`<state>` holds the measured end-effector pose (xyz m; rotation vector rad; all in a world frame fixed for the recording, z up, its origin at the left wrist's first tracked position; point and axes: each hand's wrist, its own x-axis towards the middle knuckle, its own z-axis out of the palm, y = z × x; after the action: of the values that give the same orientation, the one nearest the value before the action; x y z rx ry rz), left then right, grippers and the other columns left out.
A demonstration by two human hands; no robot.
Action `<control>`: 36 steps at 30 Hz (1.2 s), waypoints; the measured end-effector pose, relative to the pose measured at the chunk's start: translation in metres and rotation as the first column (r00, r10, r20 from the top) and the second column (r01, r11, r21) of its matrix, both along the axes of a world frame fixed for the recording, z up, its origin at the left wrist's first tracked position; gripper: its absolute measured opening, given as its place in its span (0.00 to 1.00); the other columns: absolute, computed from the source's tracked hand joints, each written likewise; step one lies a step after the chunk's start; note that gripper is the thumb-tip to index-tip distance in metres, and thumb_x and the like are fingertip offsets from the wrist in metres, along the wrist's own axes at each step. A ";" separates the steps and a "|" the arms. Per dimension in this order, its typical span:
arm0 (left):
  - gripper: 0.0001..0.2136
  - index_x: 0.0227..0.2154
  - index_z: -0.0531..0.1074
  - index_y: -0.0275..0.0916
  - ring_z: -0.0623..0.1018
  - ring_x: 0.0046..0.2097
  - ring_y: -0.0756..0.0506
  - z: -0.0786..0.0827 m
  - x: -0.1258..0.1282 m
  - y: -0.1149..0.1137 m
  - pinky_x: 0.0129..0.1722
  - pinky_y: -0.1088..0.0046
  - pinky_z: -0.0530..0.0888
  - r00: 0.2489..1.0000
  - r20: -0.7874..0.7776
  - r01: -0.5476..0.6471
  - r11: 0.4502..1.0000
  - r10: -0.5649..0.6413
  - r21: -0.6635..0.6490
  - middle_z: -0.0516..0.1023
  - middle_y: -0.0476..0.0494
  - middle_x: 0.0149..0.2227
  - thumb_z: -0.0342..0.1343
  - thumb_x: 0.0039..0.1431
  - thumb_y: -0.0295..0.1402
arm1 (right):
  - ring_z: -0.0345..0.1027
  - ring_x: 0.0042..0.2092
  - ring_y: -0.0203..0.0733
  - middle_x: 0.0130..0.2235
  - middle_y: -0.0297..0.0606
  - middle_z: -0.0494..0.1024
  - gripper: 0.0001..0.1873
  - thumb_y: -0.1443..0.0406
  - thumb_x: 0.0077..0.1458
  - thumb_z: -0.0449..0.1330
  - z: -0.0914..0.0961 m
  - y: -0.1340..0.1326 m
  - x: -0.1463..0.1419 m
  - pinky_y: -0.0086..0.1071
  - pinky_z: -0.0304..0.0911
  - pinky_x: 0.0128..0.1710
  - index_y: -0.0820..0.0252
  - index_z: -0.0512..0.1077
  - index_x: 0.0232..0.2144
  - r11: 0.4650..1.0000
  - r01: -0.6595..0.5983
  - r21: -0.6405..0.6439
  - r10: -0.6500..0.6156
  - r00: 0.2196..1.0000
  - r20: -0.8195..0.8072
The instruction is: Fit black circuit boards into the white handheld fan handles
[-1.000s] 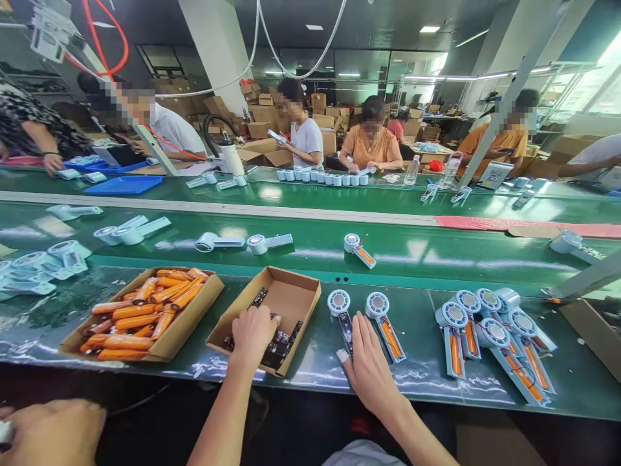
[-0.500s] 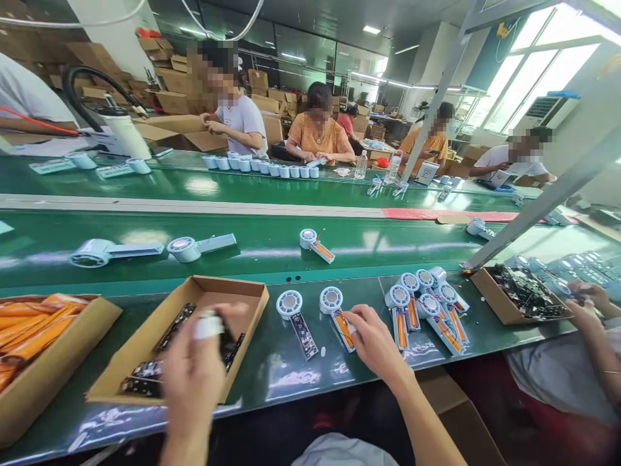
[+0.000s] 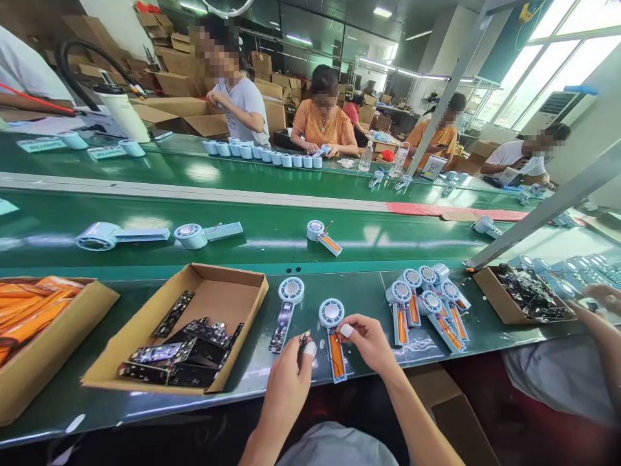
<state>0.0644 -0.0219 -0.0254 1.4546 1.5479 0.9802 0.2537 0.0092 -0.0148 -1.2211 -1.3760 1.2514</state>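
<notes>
My left hand [image 3: 290, 382] is closed in a pinch on a small dark circuit board [image 3: 303, 341], just left of an open fan unit [image 3: 334, 336] with an orange battery in its handle. My right hand [image 3: 367, 338] is closed on thin wires at that unit, just below its round head. Another open fan unit [image 3: 286, 304] with a dark board lies to the left. A cardboard box [image 3: 213, 294] holding several dark circuit boards sits further left. A box of orange batteries [image 3: 29, 362] is at the far left.
A cluster of fan units [image 3: 427, 301] with orange batteries lies to the right. Beyond it a box of dark parts [image 3: 526, 294] sits near another person's hands. More fan units [image 3: 323, 236] ride the green belt. Several people work across the line.
My left hand left the box of boards and came to the fan unit with a small board pinched. My right hand shifted onto the unit's wires. The view swung to the right.
</notes>
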 end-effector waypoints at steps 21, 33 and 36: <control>0.15 0.29 0.77 0.40 0.80 0.36 0.40 0.020 0.005 0.021 0.38 0.66 0.75 0.998 0.055 0.007 1.000 -0.007 -0.001 0.81 0.43 0.31 0.54 0.56 0.47 | 0.73 0.35 0.40 0.34 0.37 0.79 0.11 0.71 0.63 0.54 0.012 -0.032 -0.007 0.30 0.67 0.36 0.57 0.77 0.39 0.957 -0.020 0.290 -0.119 0.884 0.453; 0.20 0.22 0.69 0.41 0.67 0.20 0.49 0.027 0.009 0.011 0.22 0.75 0.64 0.981 0.194 0.038 0.986 -0.005 -0.165 0.68 0.54 0.15 0.54 0.55 0.53 | 0.73 0.46 0.45 0.46 0.43 0.78 0.19 0.75 0.60 0.52 0.040 -0.041 -0.024 0.36 0.70 0.45 0.56 0.72 0.50 0.863 -0.137 0.486 -0.173 0.824 0.540; 0.22 0.20 0.68 0.41 0.64 0.20 0.50 0.032 0.009 0.012 0.21 0.76 0.62 0.973 0.231 0.036 0.982 0.007 -0.184 0.66 0.54 0.16 0.55 0.54 0.56 | 0.73 0.43 0.42 0.45 0.42 0.78 0.18 0.75 0.58 0.54 0.029 -0.036 -0.037 0.33 0.71 0.42 0.57 0.72 0.48 0.905 -0.129 0.405 -0.088 0.876 0.474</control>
<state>0.0736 -0.0095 0.0065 1.1762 1.4164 0.9326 0.2166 -0.0273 0.0143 -1.2440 -1.9100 0.6071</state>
